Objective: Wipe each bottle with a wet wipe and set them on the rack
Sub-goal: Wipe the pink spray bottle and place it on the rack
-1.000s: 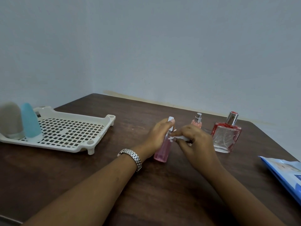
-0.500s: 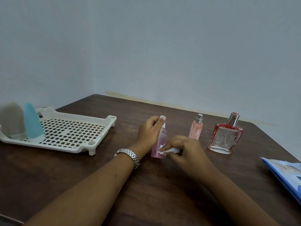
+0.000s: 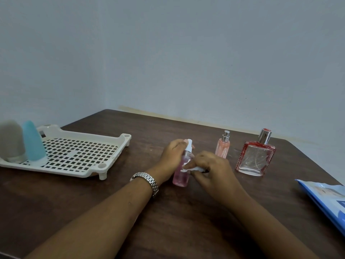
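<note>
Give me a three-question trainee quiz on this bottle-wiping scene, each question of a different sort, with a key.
1. True or false: the right hand presses a wet wipe against the pink spray bottle gripped by the left hand.
2. How many bottles stand on the white rack? A) none B) two C) four
3. Name the two bottles standing untouched to the right of the hands.
Key: 1 true. 2 B: the blue bottle and the grey bottle. 3 the slim peach perfume bottle and the square red perfume bottle.
</note>
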Motion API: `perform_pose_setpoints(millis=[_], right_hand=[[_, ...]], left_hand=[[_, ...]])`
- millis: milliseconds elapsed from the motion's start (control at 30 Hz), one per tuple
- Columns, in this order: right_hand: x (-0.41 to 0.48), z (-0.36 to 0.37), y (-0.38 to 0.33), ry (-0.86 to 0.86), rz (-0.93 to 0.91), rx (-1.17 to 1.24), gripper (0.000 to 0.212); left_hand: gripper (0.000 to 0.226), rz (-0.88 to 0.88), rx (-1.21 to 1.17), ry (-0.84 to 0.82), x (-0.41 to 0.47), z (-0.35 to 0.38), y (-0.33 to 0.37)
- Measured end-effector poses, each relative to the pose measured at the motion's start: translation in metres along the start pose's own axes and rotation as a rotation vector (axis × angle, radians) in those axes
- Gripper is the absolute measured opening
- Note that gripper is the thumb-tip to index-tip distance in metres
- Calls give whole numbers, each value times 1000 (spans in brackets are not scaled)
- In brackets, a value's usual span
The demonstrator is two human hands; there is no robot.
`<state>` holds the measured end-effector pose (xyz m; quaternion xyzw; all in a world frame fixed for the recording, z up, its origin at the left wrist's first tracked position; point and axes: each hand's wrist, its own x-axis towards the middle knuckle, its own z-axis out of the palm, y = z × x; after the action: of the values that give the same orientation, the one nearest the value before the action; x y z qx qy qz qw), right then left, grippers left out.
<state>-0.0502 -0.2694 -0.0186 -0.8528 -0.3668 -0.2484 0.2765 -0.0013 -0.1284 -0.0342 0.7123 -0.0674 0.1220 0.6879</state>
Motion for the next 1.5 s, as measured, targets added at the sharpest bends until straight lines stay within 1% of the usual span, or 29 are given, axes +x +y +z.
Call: perform_pose_setpoints(millis=[67,167,367,433,567,667,733,800,900,967,1033,1133,1200,1367,1433,1500], right_hand=[[1,-3,6,74,26,-28,24],[1,-6,15,145,86,-3,21],[1,-5,14,146,126,67,20],[0,-3,11,109,120,103,21],[-3,2,-1,-76,82,176,21],[-2,6,-6,-169,19,166,23],[-2,6,-7,-181,0,166,24],[-3,5,-8,-175,-14,166,24],[-2,4,-7,-165,-14,144,24],[-1,3,-4,-106,3,117,22],[0,2,2,-18,29,77,21],[0,-3,12,110,91,72,21],[-1,-6,16,151,135,80,19],[-1,-3,14,158,142,121,18],[-1,-2,10,119,132,155,18],[-2,-2,5,33,132,210,17]], left_hand=[[31,-2,-12,-34,-4,6,2],[32,-25,-55,-63,-10,12,5],[33,-48,-61,-56,-12,13,7],[33,-71,-59,-44,-10,11,8],[32,-154,-132,18,-3,3,8],[33,-129,-145,57,1,-4,6],[36,-107,-121,8,2,-6,5],[40,-92,-79,-26,2,-6,4],[28,-76,-96,-22,3,-7,2],[21,-105,-140,-50,2,-5,4],[19,-126,-152,-89,-1,-1,7],[27,-74,-81,-178,-6,6,7],[33,-50,-62,-217,-10,10,7],[32,-76,-74,-166,-10,11,5],[30,-109,-115,-123,-9,10,6],[28,-160,-190,-93,-9,8,9]])
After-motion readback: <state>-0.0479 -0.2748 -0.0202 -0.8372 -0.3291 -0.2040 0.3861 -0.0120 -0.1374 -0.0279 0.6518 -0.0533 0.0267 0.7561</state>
